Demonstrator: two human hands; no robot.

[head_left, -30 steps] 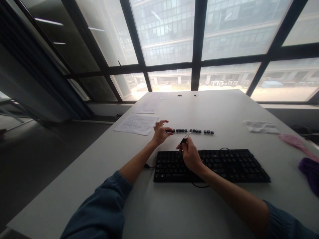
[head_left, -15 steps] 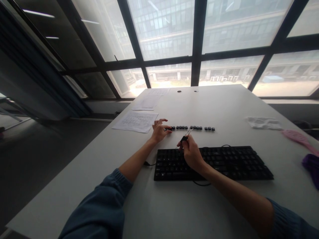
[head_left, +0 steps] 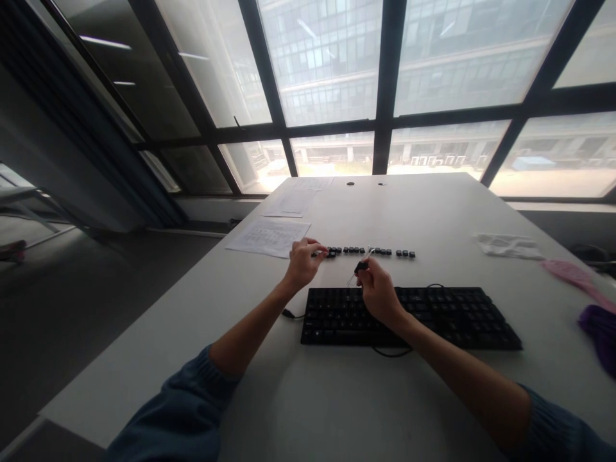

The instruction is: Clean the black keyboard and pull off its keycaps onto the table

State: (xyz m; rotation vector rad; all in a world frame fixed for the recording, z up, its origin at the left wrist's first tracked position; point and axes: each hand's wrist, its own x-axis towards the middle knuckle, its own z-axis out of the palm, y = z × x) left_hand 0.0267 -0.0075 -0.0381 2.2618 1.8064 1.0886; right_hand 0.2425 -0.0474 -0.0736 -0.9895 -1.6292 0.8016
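My left hand (head_left: pixel 303 262) is at the left end of a row of small black keycaps (head_left: pixel 357 250) on the white table. Its thumb and fingers are pinched about a dark keycap, partly hidden by them. One more keycap (head_left: pixel 331 255) lies just in front of the row, close to the fingertips. In my right hand (head_left: pixel 379 289) is a keycap puller (head_left: pixel 360 265) with a black handle and thin wire loops at both ends. It is held over the back edge of a black keyboard (head_left: pixel 457 314), whose middle keys are covered by that hand.
Printed sheets of paper (head_left: pixel 269 237) lie to the left of the keycaps. On the right are a white cloth (head_left: pixel 509 246), a pink one (head_left: pixel 570 273) and a purple one (head_left: pixel 597 330). The keyboard's cable (head_left: pixel 291 314) shows at its left side. Tall windows stand behind the table (head_left: pixel 337 404).
My left hand's fingers have closed together, and a keycap now shows in front of the row. My right hand has moved slightly back and right with the puller, lifting its lower loop off the keys.
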